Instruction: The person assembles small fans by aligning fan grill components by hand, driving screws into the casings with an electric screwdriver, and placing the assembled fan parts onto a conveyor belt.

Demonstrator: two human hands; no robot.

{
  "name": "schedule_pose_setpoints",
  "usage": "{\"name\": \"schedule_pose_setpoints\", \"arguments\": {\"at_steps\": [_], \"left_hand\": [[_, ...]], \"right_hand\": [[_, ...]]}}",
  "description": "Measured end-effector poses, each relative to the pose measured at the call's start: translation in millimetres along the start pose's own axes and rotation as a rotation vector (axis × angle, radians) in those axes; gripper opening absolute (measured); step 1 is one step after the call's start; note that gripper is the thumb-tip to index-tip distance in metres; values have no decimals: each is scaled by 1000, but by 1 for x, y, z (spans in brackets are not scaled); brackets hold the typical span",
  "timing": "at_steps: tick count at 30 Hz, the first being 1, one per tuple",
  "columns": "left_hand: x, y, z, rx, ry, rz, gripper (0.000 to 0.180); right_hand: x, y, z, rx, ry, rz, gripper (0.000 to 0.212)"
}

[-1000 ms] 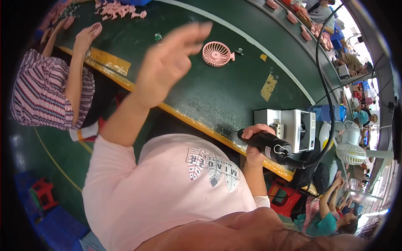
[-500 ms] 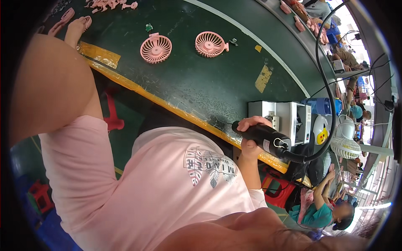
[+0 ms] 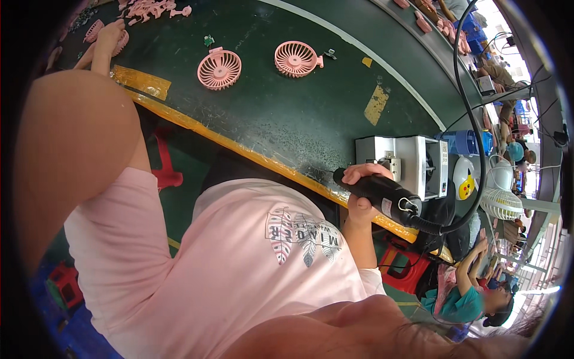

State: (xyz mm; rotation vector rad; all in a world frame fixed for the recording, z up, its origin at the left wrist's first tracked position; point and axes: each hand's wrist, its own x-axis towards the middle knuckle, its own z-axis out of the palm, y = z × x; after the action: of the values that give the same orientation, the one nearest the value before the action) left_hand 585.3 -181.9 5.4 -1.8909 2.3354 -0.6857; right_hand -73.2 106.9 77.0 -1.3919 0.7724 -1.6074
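My right hand [image 3: 360,190] is closed around a black corded electric screwdriver [image 3: 382,192], held at the yellow-taped front edge of the dark green table [image 3: 287,125]. Only my left upper arm [image 3: 75,149] shows, large and close at the left; the hand itself is out of the picture. Two round pink fan grilles [image 3: 219,69] [image 3: 296,58] lie apart on the table, far from my right hand. Beside the nearer grille sits a small green circuit board [image 3: 208,40].
A grey box-shaped machine [image 3: 406,163] stands just behind the screwdriver. A co-worker's hand [image 3: 110,36] rests by pink parts [image 3: 152,8] at the top left. Red stools [image 3: 164,164] [image 3: 403,268] stand under the table. A white fan [image 3: 501,202] and a seated person in teal [image 3: 463,299] are at right.
My left hand, raised over the table a second ago, has left the picture and the upper arm now fills the left side. A second pink grille has come into view. My right hand keeps the screwdriver.
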Motion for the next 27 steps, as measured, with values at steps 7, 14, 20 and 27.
{"name": "schedule_pose_setpoints", "arguments": {"at_steps": [7, 14, 20, 27], "left_hand": [[-2, 83, -3, -326, -76, 232, 4], [-10, 95, -6, -1487, -251, 103, 17], [0, 132, -90, -2514, -568, 326, 20], [-133, -56, 13, -2106, 129, 68, 14]], "right_hand": [[-1, -3, -9, 6, 16, -8, 62], [-2, -3, -5, -18, -2, -3, 63], [-5, -7, -3, 9, -3, 34, 63], [-3, -3, 3, -31, 12, -48, 62]]}}
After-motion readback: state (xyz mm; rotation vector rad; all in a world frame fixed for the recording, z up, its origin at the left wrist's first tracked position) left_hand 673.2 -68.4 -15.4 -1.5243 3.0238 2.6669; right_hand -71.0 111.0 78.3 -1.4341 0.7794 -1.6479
